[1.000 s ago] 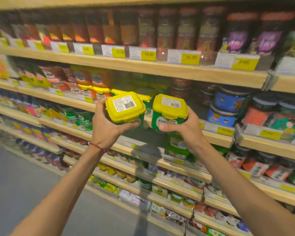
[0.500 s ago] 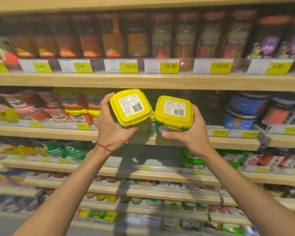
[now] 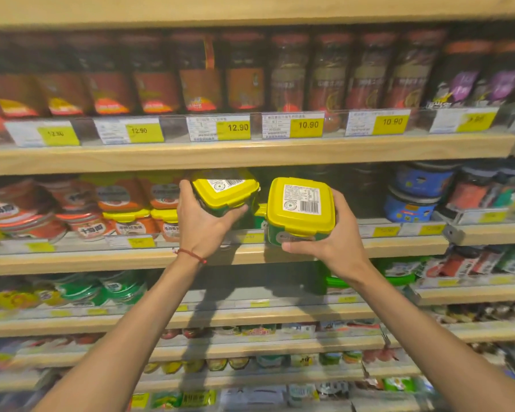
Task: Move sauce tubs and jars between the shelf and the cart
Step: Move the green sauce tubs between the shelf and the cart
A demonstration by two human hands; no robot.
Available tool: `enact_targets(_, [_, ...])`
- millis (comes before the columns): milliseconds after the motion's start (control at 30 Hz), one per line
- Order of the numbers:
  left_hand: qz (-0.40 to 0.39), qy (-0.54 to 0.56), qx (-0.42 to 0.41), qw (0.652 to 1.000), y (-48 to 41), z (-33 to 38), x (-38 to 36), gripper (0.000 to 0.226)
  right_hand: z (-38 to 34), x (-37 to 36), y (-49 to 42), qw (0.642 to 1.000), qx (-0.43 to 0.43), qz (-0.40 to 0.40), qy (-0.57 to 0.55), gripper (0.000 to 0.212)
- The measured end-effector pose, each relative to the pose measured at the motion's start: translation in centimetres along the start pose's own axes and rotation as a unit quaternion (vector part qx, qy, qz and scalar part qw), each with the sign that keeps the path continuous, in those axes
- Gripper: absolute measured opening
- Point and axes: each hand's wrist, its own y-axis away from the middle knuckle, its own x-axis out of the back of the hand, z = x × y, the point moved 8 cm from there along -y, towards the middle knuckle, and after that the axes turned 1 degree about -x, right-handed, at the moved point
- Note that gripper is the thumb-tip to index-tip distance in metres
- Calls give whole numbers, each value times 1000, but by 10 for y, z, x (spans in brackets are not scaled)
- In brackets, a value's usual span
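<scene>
Yellow lids: two square sauce tubs with green bodies, one in each hand, both held up at the wooden shelf edge [image 3: 250, 255] that serves as my landmark.
Left hand [image 3: 201, 223]: fingers wrapped around the left tub [image 3: 225, 191], thumb across its near side; a red string bracelet [image 3: 191, 254] sits on the wrist, right at the shelf edge.
Left tub: lifted above the shelf edge and tilted away, its lid pushed in under the board above; barcode label facing up.
Right hand [image 3: 335, 236]: fingers curled along the right tub's [image 3: 301, 208] far side, thumb beneath its base.
Right tub: just above the shelf edge, level with the left tub and apart from it, lid label facing me.
Between the tubs: a matching yellow-lidded tub [image 3: 260, 217] already stands on the shelf, mostly hidden by the held ones.
Left of the hands along the shelf edge: orange tubs with yellow lids [image 3: 137, 209], stacked two high, then red-labelled round tubs [image 3: 27, 215].
Right along the shelf edge: blue tubs [image 3: 414, 194], stacked; the space behind the right hand is dark and I cannot tell what it holds.
Above the shelf edge: tall dark jars [image 3: 289, 75] in a row behind yellow price tags [image 3: 306, 124].
Below the shelf edge: a green-lidded tub [image 3: 396, 270] and, further down, blurred rows of small packets.
</scene>
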Motion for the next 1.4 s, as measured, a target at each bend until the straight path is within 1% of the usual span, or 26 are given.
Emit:
enact_targets(167, [-35,-43,20,998,-3,-3,-8,79,7,-2,-5,1000,-12,6,-19,104])
enact_targets(267, [-36,-41,31,998,-2,0,-13,71,10,-2,-8,1000,-12,3,-27,103])
enact_targets(467, [-32,-13,54,998,-3,1,-15,72,18,5,-8,999,-20,0,-33,104])
enact_targets(667, [9,-16,55,998,2,-3,-15,77,20,6,-5,998,-30,-8,-51,102])
enact_targets(800, [38,8,90,995,5,-6,-15,74,20,6,-5,998,-30,-12,-54,102])
enact_targets(833, [50,37,112,992,6,-10,-15,80,19,6,-5,998,-29,-12,-54,102])
enact_targets(900, [68,115,172,976,9,-17,-17,104,19,7,-6,998,-29,-12,-54,102])
enact_targets(933, [69,141,184,970,9,-18,-17,106,19,7,-6,998,-28,-12,-55,103])
enact_targets(1033, [66,107,144,981,5,-14,-13,97,20,7,-7,998,-28,-12,-54,103])
enact_targets(1067, [66,81,140,985,5,-14,-12,89,21,7,-8,998,-28,-12,-53,103])
enact_targets(1167, [73,70,109,989,8,-12,-11,43,22,5,-9,998,-28,-12,-52,102])
enact_targets(1200, [79,78,98,989,8,-10,-11,35,22,5,-9,998,-29,-13,-52,102])
enact_targets(1233, [86,81,92,989,9,-8,-9,33,22,4,-9,998,-29,-13,-51,102])
enact_targets(1300, [107,90,93,986,10,-6,-4,36,23,4,-9,998,-29,-14,-50,104])
enact_targets(1400, [110,58,104,987,7,-12,-4,42,23,2,-9,998,-33,-10,-53,102])
